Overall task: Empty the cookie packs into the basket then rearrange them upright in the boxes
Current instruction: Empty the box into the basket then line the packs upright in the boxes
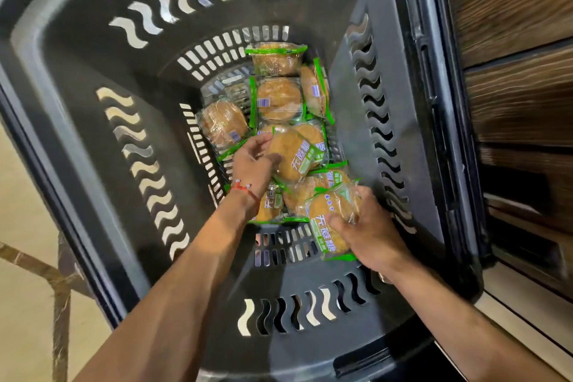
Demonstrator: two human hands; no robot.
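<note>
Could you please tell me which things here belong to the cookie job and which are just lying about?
Job: basket, cookie packs lying in it, one pack gripped by the left hand, another pack gripped by the right hand.
Not part of it: wooden surface on the right, tiled floor on the left.

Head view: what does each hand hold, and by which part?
The left hand pinches a raised cookie pack by its left edge; the right hand grips the nearest cookie pack round its right side, thumb on front.
</note>
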